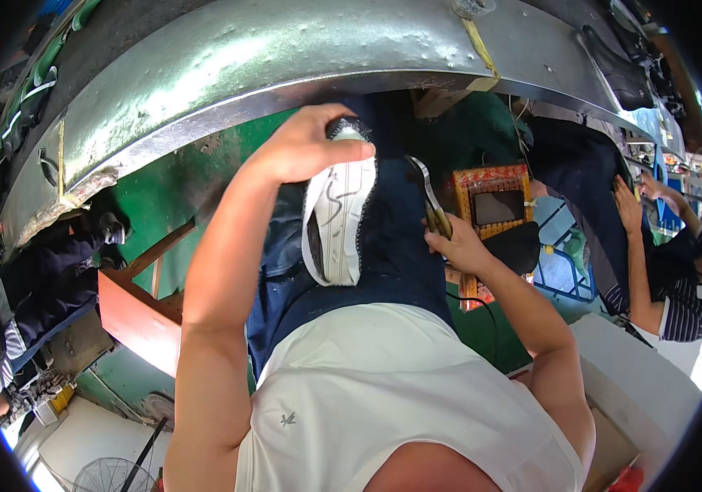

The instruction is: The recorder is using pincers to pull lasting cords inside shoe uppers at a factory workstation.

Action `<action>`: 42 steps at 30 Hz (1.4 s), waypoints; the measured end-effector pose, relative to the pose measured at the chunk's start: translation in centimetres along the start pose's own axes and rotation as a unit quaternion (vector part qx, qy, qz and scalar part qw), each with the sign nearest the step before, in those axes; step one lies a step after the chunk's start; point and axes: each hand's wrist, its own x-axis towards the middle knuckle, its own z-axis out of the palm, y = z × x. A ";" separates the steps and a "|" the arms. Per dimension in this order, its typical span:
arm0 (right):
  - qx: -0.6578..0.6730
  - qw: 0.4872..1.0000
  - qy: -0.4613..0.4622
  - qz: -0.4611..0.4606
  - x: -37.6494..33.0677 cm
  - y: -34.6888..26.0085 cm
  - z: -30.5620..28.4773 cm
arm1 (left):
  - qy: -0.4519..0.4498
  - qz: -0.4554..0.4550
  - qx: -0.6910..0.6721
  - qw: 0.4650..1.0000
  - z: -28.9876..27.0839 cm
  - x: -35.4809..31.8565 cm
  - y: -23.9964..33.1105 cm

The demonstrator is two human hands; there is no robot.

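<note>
My left hand (310,149) is closed around the far end of a shoe (336,217), thumb pressed on its pale underside. The shoe lies sole side up over my lap, its white bottom face marked with dark curved lines. A dark, ragged edge shows at its far tip, and a pale strip curves off along its left side. To the right, my right hand (459,246) is closed on a pair of pincers (431,201) with brassy handles and a curved metal head pointing away from me. The pincers stay apart from the shoe.
A metal-topped bench (285,57) curves across the far side, with a black shoe (617,70) at its right. An orange frame with a dark panel (499,207) stands right of my knees, near a blue stool (564,266). A co-worker's arms (638,246) are further right.
</note>
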 end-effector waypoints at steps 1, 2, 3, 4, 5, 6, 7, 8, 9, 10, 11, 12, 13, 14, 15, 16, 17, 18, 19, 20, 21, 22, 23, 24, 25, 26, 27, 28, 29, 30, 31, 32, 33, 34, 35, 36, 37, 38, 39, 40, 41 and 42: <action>-0.003 1.000 -0.002 -0.001 -0.2 -0.7 0.1 | 0.036 -0.022 0.066 0.997 0.5 1.8 -3.6; -0.009 1.000 -0.019 0.010 -0.7 -2.0 0.3 | -0.019 -0.083 0.035 0.996 1.3 2.8 -5.2; -0.014 0.999 -0.034 0.020 -1.2 -3.3 0.3 | 0.010 -0.154 -0.071 0.985 2.7 3.6 -7.3; -0.015 0.999 -0.034 0.021 -1.7 -4.4 0.3 | 0.041 -0.223 -0.177 0.958 4.0 4.2 -9.5; -0.041 0.995 -0.066 0.068 -2.1 -5.5 0.2 | 0.085 -0.243 -0.312 0.914 5.5 3.9 -12.0; -0.067 0.986 -0.097 0.115 -2.2 -6.3 0.0 | 0.128 -0.257 -0.440 0.851 7.1 2.9 -13.4; -0.063 0.987 -0.092 0.117 -2.5 -6.8 -0.3 | 0.147 -0.237 -0.503 0.818 9.0 1.1 -12.2; -0.105 0.983 -0.121 0.093 -2.6 -7.6 -0.2 | 0.134 -0.182 -0.397 0.890 10.3 -0.7 -15.3; -0.143 0.976 -0.145 0.073 -2.9 -7.8 -0.3 | 0.168 -0.128 -0.264 0.941 11.6 -2.4 -15.2; -0.143 0.976 -0.145 0.075 -2.9 -8.0 -0.3 | 0.200 -0.068 -0.124 0.970 12.7 -3.9 -14.9; -0.169 0.970 -0.160 0.071 -2.8 -8.1 -0.3 | 0.200 -0.040 -0.123 0.971 13.7 -4.9 -14.7; -0.199 0.962 -0.178 0.065 -2.5 -8.4 -0.4 | 0.205 -0.012 -0.121 0.971 14.4 -5.4 -14.7; -0.202 0.960 -0.183 0.063 -2.2 -8.9 -0.4 | 0.206 -0.017 -0.147 0.967 15.0 -5.3 -15.5; -0.226 0.953 -0.188 0.073 -1.9 -9.3 -0.5 | 0.212 -0.018 -0.148 0.966 15.0 -5.4 -16.1; -0.251 0.945 -0.190 0.085 -1.8 -9.8 -0.7 | 0.200 -0.027 -0.156 0.967 14.7 -5.3 -15.8; -0.254 0.944 -0.191 0.086 -1.7 -10.4 -0.9 | 0.187 -0.037 -0.165 0.968 14.6 -5.3 -15.7; -0.263 0.939 -0.196 0.100 -1.7 -11.0 -1.2 | 0.189 -0.036 -0.168 0.967 14.8 -5.2 -16.0; -0.272 0.934 -0.200 0.113 -1.6 -11.4 -1.3 | 0.198 -0.023 -0.149 0.969 14.9 -5.1 -16.2; -0.274 0.934 -0.202 0.113 -1.4 -11.6 -1.6 | 0.206 -0.010 -0.130 0.970 15.0 -5.1 -16.4; -0.301 0.926 -0.207 0.090 -1.3 -11.7 -2.0 | 0.208 -0.010 -0.131 0.969 15.0 -5.2 -16.7; -0.327 0.918 -0.212 0.068 -1.1 -11.9 -2.2 | 0.203 -0.016 -0.134 0.970 14.9 -5.2 -16.6; -0.328 0.918 -0.211 0.069 -0.9 -12.3 -2.3 | 0.198 -0.022 -0.136 0.971 14.9 -5.3 -16.5; -0.343 0.912 -0.220 0.054 -0.8 -12.7 -2.4 | 0.198 -0.021 -0.137 0.970 14.8 -5.2 -16.4; -0.357 0.905 -0.228 0.040 -0.6 -13.2 -2.4 | 0.191 -0.022 -0.125 0.973 14.8 -5.2 -16.4; -0.358 0.905 -0.227 0.040 -0.3 -13.8 -2.4 | 0.184 -0.023 -0.114 0.976 14.8 -5.1 -16.4; -0.396 0.887 -0.235 0.024 0.2 -14.4 -2.3 | 0.183 -0.022 -0.114 0.976 14.7 -5.0 -16.4; -0.432 0.869 -0.241 0.008 0.6 -15.0 -2.2 | 0.166 -0.028 -0.109 0.980 14.7 -4.9 -16.3; -0.431 0.870 -0.241 0.008 1.2 -16.0 -2.2 | 0.150 -0.035 -0.103 0.983 14.6 -5.0 -16.1; -0.482 0.830 -0.278 0.036 2.1 -17.4 -2.0 | 0.149 -0.035 -0.102 0.983 14.6 -5.0 -15.9; -0.531 0.785 -0.313 0.065 2.8 -18.7 -1.7 | 0.145 -0.031 -0.068 0.987 14.5 -5.0 -15.6; -0.535 0.771 -0.323 0.126 3.6 -19.5 -1.1 | 0.141 -0.027 -0.033 0.989 14.5 -5.1 -15.6; -0.534 0.771 -0.323 0.126 3.9 -19.8 -0.5 | 0.140 -0.027 -0.033 0.989 14.7 -5.1 -16.2; -0.533 0.772 -0.327 0.117 4.2 -20.2 0.1 | 0.140 -0.037 -0.098 0.985 14.7 -4.9 -16.6; -0.531 0.773 -0.331 0.107 4.5 -20.4 0.4 | 0.141 -0.048 -0.163 0.975 14.7 -4.9 -16.9; -0.522 0.789 -0.316 0.066 4.5 -19.1 0.4 | 0.142 -0.048 -0.164 0.975 14.6 -5.0 -17.3; -0.522 0.789 -0.317 0.069 4.2 -17.6 0.6 | 0.129 -0.052 -0.306 0.942 14.2 -5.2 -15.6; -0.483 0.829 -0.281 0.026 4.0 -16.2 0.9 | 0.118 -0.055 -0.440 0.889 13.7 -5.4 -14.5; -0.442 0.864 -0.241 -0.015 3.8 -14.6 1.2 | 0.119 -0.053 -0.440 0.888 13.6 -5.4 -14.8; -0.416 0.882 -0.211 -0.062 3.7 -12.4 1.5 | 0.120 -0.037 -0.438 0.890 13.6 -5.2 -15.4; -0.418 0.882 -0.211 -0.062 3.5 -11.4 2.3 | 0.125 -0.021 -0.434 0.892 13.4 -5.0 -15.8; -0.377 0.911 -0.167 -0.024 3.0 -10.6 3.2 | 0.130 -0.010 -0.418 0.899 13.1 -4.9 -15.3; -0.335 0.934 -0.122 0.011 2.9 -9.8 4.1 | 0.132 -0.010 -0.417 0.899 12.7 -4.9 -14.7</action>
